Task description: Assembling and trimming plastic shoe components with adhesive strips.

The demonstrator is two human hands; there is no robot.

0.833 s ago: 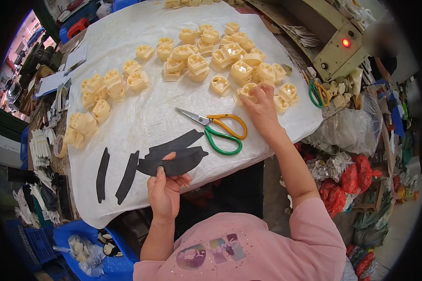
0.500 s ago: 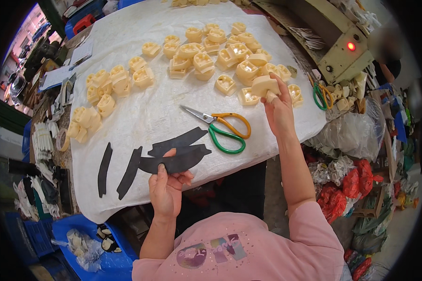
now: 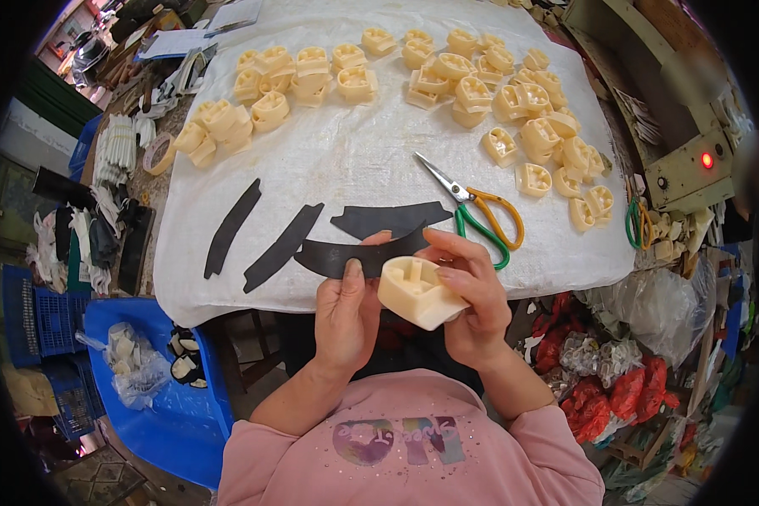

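My left hand (image 3: 347,314) pinches a curved black strip (image 3: 333,258) between thumb and fingers, above the near edge of the table. Close beside it, my right hand (image 3: 478,297) grips a cream plastic shoe heel (image 3: 415,293), hollow with inner ribs. The heel hides part of the strip's right end, where my right index finger also reaches; whether it touches the strip I cannot tell. Just beyond lies another black strip (image 3: 384,221). Two more, a left strip (image 3: 233,228) and a middle strip (image 3: 283,246), lie to the left. Scissors (image 3: 472,202) with orange and green handles rest behind my right hand.
Several cream heels stand in groups at the far left (image 3: 312,74) and far right (image 3: 472,94) on the white-covered table (image 3: 337,152). A tape roll (image 3: 158,154) is at the left edge. Below it stands a blue bin (image 3: 173,430). A metal machine (image 3: 691,173) with a lit red lamp is at right.
My right hand has brought the cream heel from the far right heap to the near edge, beside the black strip in my left hand. The view has shifted.
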